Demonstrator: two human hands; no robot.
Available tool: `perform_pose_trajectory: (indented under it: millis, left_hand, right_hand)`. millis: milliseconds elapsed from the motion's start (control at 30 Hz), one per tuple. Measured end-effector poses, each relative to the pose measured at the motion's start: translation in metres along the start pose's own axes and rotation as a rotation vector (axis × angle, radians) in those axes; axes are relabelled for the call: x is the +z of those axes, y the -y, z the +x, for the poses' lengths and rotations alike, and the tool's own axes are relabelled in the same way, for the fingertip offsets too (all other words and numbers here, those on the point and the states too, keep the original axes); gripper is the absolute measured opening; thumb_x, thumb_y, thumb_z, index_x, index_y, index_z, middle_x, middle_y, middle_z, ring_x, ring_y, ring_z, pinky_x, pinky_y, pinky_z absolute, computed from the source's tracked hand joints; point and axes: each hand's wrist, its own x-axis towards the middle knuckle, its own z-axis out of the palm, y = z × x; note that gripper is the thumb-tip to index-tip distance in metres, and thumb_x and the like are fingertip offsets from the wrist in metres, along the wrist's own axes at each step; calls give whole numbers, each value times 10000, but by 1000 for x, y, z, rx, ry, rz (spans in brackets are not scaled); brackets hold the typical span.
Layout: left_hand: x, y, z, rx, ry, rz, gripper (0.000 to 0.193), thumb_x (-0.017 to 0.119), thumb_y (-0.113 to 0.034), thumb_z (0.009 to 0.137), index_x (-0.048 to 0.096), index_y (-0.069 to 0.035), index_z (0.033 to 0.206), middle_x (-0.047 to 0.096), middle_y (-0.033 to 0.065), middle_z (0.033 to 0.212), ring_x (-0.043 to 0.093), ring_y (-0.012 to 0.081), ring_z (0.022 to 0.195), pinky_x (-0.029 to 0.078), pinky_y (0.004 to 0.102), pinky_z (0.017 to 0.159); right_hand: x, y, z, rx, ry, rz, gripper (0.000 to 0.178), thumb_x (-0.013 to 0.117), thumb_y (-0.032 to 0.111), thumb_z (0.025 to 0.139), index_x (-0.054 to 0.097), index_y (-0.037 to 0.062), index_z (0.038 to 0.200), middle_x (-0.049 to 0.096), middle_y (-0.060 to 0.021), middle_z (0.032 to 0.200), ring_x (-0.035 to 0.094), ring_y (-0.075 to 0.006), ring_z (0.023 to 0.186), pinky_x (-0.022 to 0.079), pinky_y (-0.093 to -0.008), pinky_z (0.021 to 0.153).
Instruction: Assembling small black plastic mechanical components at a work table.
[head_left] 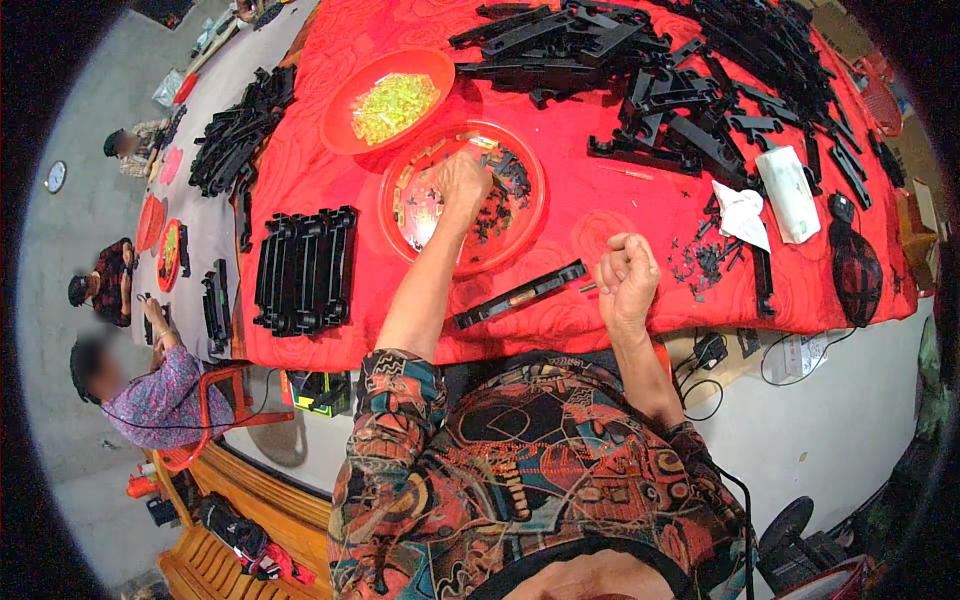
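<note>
My left hand point(462, 187) reaches into a round red tray point(537, 215), fingers bent down over small black parts point(505, 190) and small yellowish pieces point(412, 190). Its fingertips are hidden, and what they pinch cannot be seen. Off the table's front edge, my right hand point(627, 275) is raised with curled fingers. A thin short piece point(588, 288) shows beside its knuckles, too small to name. Between my hands a long black plastic bar point(520, 296) with a yellowish piece set in it lies on the red cloth, touched by neither hand.
A red bowl of yellow pieces point(345, 125) stands behind the tray. Stacked black bars point(305, 272) lie left, large heaps of them point(590, 50) at the back. To the right are loose black bits point(705, 262), a white roll point(788, 195) and crumpled tissue point(740, 215). Other people sit far left.
</note>
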Motion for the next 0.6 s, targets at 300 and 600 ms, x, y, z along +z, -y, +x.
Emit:
perform_pose_trajectory:
  millis: [300, 600]
  left_hand:
    - [-2, 12, -12, 89, -127, -38, 177, 558, -116, 711, 605, 54, 726, 613, 272, 742, 625, 390, 710, 495, 465, 620]
    - [-63, -16, -129, 13, 639, -1389, 127, 642, -127, 811, 568, -27, 833, 599, 35, 699, 551, 100, 576, 449, 219, 526]
  right_hand:
    - [7, 5, -5, 23, 26, -5, 195, 451, 162, 920, 521, -5, 848, 274, 51, 495, 242, -45, 359, 222, -212, 337]
    - [22, 5, -11, 28, 389, -588, 186, 577, 43, 828, 584, 41, 1015, 494, 61, 723, 391, 22, 584, 303, -141, 500]
